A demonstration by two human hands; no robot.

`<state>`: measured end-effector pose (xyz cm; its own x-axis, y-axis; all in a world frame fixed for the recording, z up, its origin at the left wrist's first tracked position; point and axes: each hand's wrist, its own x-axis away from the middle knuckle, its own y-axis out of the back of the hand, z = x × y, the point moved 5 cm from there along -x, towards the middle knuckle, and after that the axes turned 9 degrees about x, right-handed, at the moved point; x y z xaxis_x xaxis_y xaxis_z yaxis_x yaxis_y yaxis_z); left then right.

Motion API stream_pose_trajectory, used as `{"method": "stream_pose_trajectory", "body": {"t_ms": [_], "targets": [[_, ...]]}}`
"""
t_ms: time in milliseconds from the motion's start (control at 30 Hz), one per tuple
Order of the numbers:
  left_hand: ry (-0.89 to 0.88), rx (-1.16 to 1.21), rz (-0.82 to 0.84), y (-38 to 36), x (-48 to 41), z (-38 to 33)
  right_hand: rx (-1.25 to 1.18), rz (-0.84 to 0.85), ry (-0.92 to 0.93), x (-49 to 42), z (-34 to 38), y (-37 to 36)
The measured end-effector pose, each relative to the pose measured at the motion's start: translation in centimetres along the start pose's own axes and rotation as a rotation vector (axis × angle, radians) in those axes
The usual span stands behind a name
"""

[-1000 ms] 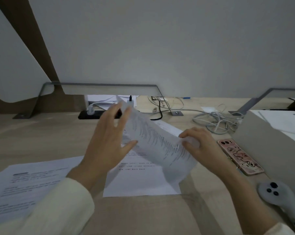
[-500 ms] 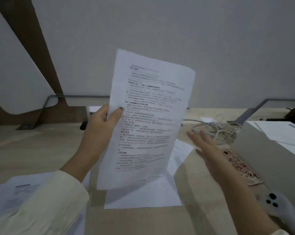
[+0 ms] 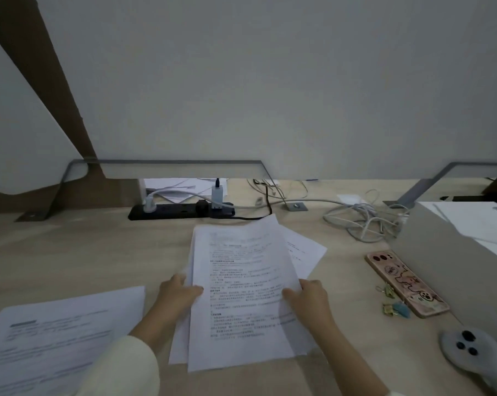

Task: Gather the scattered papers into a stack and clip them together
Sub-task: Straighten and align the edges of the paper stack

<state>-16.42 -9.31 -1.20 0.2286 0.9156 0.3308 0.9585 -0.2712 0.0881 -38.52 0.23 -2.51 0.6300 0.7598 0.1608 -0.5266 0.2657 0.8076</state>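
Note:
A printed sheet (image 3: pixel 241 287) lies on top of other sheets in the middle of the wooden desk (image 3: pixel 84 252). My left hand (image 3: pixel 178 292) grips the pile's left edge and my right hand (image 3: pixel 310 295) grips its right edge, thumbs on top. One lower sheet (image 3: pixel 304 250) sticks out askew at the upper right. More printed sheets (image 3: pixel 56 335) lie apart at the near left. Several small binder clips (image 3: pixel 395 304), yellow-green and blue, sit on the desk to the right of my right hand.
A phone in a pink case (image 3: pixel 407 284) lies beside the clips. A grey box (image 3: pixel 452 252) with paper on top stands at the right. A white controller (image 3: pixel 472 350) sits near right. A black power strip (image 3: pixel 181 210) and tangled cables (image 3: pixel 364 218) lie at the back.
The sheet that my left hand held up in the air has come down onto the sheets on the desk. My right hand has moved in and taken the pile's right edge.

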Motion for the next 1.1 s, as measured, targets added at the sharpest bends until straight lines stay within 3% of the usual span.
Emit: {"method": "stream_pose_trajectory", "body": {"t_ms": [167,400,567,633,700,833,1100], "targets": [[0.112,-0.004,0.059,0.1,-0.7,1.0,0.005,-0.034,-0.013,0.0,-0.2,-0.7],[0.179,0.166,0.046,0.7,0.0,1.5,0.068,-0.005,0.07,0.0,-0.3,-1.1],[0.087,0.14,0.17,-0.3,0.8,1.1,0.013,0.031,0.123,-0.4,-0.4,-1.2],[-0.042,0.071,0.12,0.5,0.6,-0.1,-0.06,-0.062,0.153,-0.9,-0.3,-0.5],[-0.134,-0.012,0.059,1.9,0.9,-1.9,0.053,-0.135,0.225,-1.3,-0.2,-0.2],[-0.175,-0.049,-0.007,4.9,1.9,-4.2,0.385,0.013,0.315,-0.9,-0.6,-1.9],[-0.082,-0.019,-0.132,9.0,4.3,-4.7,0.374,0.151,0.414,-0.4,-1.6,-0.4]]}}
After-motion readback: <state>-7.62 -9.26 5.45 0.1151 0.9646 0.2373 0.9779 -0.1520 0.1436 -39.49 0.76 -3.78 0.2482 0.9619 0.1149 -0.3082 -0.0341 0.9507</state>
